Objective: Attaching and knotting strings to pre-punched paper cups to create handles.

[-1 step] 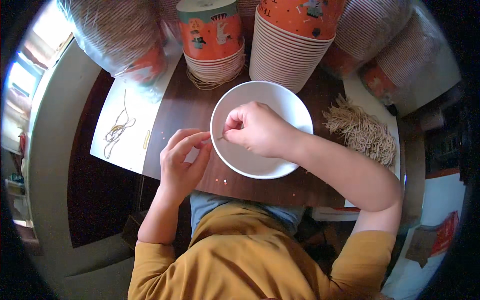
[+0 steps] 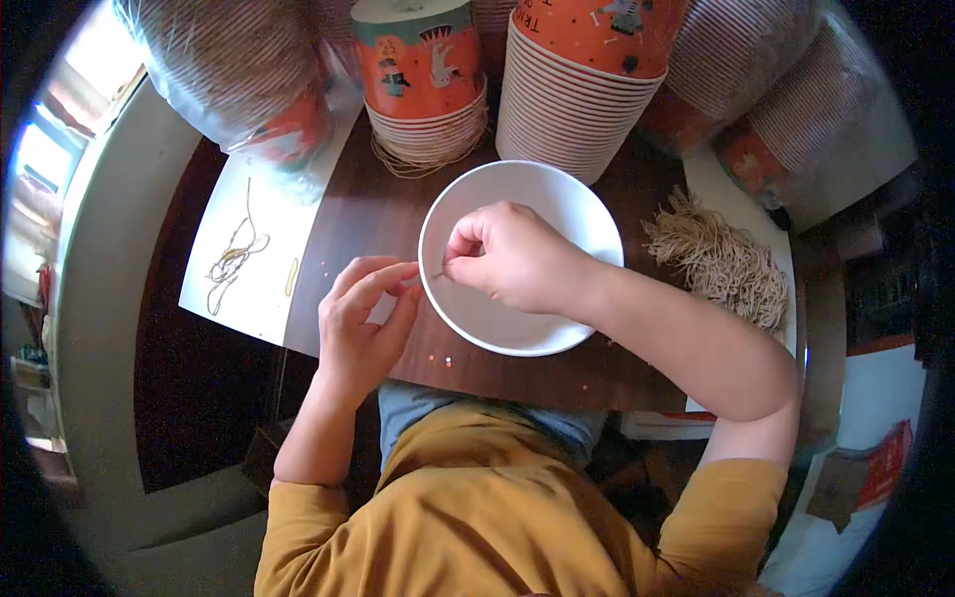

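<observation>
A white paper bucket stands in front of me with its open top toward me. My right hand reaches inside it, thumb and forefinger pinched on the short end of a thin brown string by the left inner wall. Outside that same wall is my left hand, its fingers bent and the tips close together at the bucket's edge. Whatever lies between those fingertips is hidden or too small to make out.
Behind stand stacked orange-printed paper buckets, a shorter stack with string around its base, and plastic-wrapped stacks. A beige string bundle lies right; loose string lies on white paper left. Small specks dot the brown table.
</observation>
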Demonstrator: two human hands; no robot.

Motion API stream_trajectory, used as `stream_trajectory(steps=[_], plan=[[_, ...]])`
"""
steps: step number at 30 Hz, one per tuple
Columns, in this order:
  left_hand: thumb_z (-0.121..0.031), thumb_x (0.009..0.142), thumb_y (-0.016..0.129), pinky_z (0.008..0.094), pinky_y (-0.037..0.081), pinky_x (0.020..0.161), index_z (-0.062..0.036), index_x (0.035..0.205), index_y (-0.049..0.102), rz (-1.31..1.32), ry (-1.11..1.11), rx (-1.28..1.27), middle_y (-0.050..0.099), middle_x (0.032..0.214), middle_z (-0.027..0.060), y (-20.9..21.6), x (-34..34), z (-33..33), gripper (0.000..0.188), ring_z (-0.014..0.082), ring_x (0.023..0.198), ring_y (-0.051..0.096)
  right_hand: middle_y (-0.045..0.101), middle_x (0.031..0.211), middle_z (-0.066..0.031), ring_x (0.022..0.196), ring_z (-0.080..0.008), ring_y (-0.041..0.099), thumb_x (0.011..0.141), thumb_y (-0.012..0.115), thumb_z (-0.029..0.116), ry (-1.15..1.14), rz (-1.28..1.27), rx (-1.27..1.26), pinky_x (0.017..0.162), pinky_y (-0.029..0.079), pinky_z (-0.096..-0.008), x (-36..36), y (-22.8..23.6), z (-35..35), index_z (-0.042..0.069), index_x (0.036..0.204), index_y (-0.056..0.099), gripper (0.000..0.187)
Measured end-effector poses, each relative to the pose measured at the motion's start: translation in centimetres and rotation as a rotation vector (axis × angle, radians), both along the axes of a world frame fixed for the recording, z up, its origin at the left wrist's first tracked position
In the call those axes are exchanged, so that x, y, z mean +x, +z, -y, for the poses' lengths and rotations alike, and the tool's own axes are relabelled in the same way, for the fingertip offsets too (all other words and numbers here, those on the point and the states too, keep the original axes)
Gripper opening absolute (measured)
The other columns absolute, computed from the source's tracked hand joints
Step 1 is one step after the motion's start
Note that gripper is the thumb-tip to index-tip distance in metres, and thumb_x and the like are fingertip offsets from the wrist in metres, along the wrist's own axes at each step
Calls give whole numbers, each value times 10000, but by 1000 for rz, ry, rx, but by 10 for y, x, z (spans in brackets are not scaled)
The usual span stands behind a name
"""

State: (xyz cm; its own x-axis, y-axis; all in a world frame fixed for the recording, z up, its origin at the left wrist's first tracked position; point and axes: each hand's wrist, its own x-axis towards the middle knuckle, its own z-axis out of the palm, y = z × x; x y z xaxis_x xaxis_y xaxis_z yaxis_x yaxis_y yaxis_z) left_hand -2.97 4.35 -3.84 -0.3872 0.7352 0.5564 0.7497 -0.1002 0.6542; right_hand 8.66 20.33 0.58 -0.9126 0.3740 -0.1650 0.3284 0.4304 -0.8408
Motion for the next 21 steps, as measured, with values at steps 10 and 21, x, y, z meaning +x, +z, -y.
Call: stream_trajectory(steps=[10,21], plan=[[30,745,696,293,507,666,-29,959,670,-27,21,-29,653,908,101,-1,3,-2,224,192,725,644,670,771,-55,728,-105,603,846,631,127,-67,1,-97,687,489,-287,1,3,1,1,850,676,134],[15,739,707,304,492,684,-37,947,672,-33,43,-35,654,909,90,-3,3,-1,217,196,723,629,666,762,-53,719,-104,600,843,635,119,-32,18,-115,679,489,-286,2,2,2,-1,835,672,126]])
